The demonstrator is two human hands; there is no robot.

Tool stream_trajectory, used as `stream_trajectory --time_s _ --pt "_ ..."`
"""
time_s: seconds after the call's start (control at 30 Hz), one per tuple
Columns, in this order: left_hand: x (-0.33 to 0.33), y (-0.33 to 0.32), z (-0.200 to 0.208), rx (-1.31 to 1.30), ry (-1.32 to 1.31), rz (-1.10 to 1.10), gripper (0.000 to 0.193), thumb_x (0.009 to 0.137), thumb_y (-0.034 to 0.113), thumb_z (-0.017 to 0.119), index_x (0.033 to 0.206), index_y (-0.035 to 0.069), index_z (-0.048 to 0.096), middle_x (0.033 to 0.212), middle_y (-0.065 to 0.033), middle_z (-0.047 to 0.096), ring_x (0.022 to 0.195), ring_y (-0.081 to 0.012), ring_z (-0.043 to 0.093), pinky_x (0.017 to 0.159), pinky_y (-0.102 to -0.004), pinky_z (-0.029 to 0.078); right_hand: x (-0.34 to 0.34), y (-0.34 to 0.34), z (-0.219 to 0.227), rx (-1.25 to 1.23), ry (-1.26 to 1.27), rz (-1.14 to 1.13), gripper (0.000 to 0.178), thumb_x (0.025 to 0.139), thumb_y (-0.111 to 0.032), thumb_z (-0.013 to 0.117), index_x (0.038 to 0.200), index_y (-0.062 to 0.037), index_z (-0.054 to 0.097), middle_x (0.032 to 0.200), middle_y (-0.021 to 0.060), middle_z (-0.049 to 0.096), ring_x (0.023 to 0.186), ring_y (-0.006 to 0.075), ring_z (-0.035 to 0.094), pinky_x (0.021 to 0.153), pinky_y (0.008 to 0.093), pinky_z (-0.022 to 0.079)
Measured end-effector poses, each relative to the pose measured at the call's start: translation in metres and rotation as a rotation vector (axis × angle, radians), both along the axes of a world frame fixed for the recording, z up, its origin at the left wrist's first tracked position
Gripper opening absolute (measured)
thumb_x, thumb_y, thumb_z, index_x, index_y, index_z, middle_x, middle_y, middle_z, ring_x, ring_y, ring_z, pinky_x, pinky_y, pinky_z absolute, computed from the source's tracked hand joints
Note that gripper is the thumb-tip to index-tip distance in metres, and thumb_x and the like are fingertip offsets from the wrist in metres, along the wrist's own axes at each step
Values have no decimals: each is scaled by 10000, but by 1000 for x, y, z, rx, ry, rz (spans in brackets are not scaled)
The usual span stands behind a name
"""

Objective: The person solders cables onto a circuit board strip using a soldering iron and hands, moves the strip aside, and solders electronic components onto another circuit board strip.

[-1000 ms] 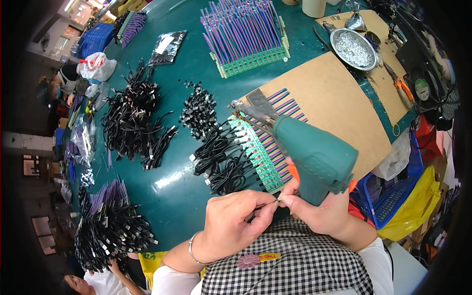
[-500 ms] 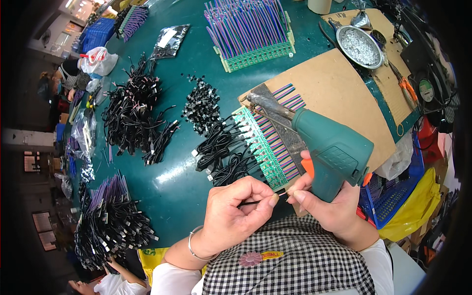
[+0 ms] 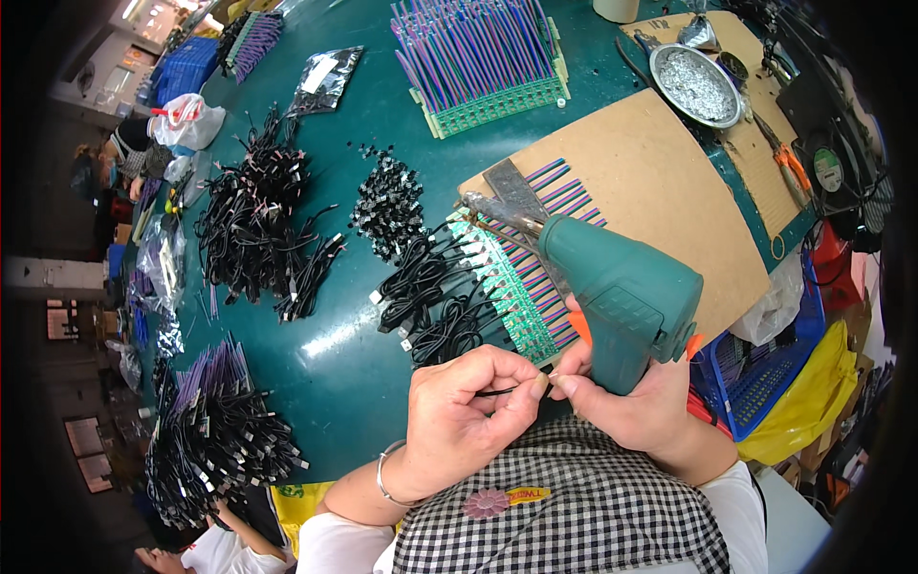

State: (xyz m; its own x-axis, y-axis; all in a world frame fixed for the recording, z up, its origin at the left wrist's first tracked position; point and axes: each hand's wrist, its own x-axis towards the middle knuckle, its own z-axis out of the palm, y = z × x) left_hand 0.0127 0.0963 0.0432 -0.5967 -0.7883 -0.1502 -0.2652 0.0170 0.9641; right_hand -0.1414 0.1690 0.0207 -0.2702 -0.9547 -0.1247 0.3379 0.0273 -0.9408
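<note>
Black cable (image 3: 495,391) pinched in left grip (image 3: 457,409); right grip (image 3: 639,409) closed round green gun (image 3: 626,282)

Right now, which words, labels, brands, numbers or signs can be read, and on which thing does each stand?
Yellow patch on the checked apron: short lettering, not copied here.
White label on the shiny bag: too small to read.
Pale round label on a dark object at the right: too small to read.
Green gun-shaped tool in the right hand: no readable text.
</note>
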Motion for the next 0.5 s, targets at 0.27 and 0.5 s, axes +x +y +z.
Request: stream_trajectory --time_s 0.27,0.5 --pt "3 0 -5 -383 -43 -65 148 687 -24 692 802 27 615 601 -32 597 488 -83 559 440 -219 458 -6 -1 10 133 -2 51 41 753 51 630 779 25 612 702 40 633 664 91 605 614 232 498" --pt "-2 0 -7 -649 11 -98 172 646 -30 698 773 41 607 547 -25 530 433 -140 505 403 -238 394 -5 -2 5 48 -41 25 252 770 44 618 1015 42 557 721 65 625 672 115 615 579 235 503"
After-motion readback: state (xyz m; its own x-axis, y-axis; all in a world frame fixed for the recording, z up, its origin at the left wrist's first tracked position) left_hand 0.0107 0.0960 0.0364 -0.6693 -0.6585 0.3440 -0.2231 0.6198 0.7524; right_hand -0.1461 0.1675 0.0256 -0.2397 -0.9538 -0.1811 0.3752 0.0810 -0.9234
